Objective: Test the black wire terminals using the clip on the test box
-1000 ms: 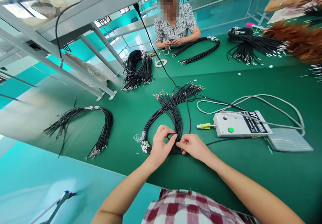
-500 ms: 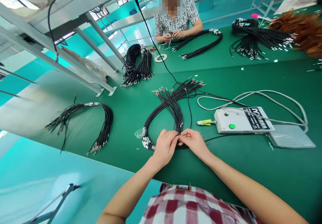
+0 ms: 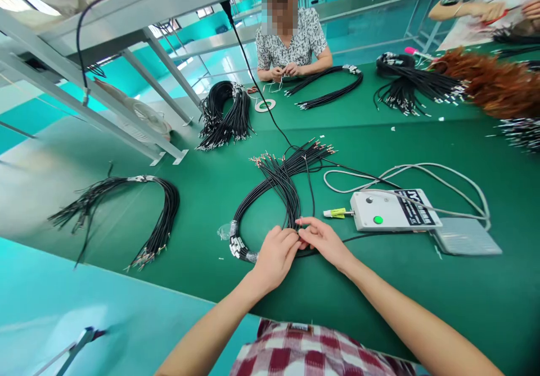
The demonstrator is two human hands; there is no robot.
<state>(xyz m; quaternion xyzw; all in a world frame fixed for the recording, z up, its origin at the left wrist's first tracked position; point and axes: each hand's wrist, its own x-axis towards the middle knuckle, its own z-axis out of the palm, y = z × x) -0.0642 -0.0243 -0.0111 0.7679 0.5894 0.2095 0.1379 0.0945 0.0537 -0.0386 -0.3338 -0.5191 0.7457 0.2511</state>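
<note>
Maroon-and-white checked garment [image 3: 291, 356], bare forearms [image 3: 219, 325]

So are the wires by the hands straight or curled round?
Curled round: the wires bend in a big loop, and their two ends cross over each other. The left hand hides part of the loop.

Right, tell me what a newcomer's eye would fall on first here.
Probably the looped black cables mid-table, where the left hand and right hand work close together at the near side of the loop. Next might come the white box to the right of the hands, with its bright green button. The fluffy brown heap at the far right also stands out against the green table.
</note>
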